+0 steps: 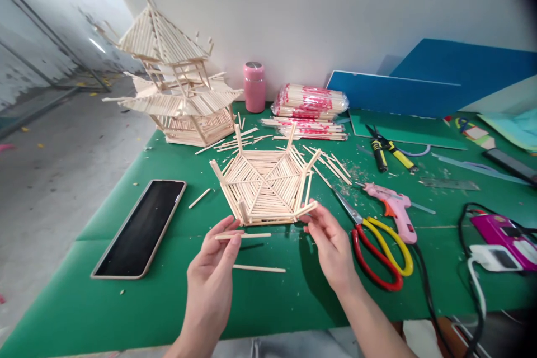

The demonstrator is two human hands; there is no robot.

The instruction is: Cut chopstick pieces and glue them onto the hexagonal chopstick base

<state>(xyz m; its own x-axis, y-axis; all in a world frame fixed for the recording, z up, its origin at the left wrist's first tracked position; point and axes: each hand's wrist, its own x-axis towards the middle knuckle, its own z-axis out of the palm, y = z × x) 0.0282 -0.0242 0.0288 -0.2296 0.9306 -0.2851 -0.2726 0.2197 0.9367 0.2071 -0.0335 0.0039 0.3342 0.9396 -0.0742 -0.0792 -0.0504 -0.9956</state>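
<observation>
Centrally, a hexagonal frame (260, 170) of pale, smooth wooden sticks is placed on a green-covered table (168, 313), its floor filled by tapering rows that meet at the middle, its corners marked by raised posts. A slender stick (251, 236) is pinched between thumb and fingers of the left hand (213, 268), near the frame's front edge; the near right post (306, 210) is met by the fingers of the right hand (333, 249), though whether it is gripped or merely touched cannot be told. Behind, a tiered pavilion model (184, 106) with ribbed, sloping roofs is built of similar sticks. Red print is borne by clear-wrapped bundles (310, 103), but its words cannot be read. The frame is flanked by a dark-screened phone (140, 229) at left and, at right, by scissors (356, 218), a pink glue gun (394, 207) and yellow-and-black pliers (378, 153). Cut pieces (340, 165) are scattered close around it.
</observation>
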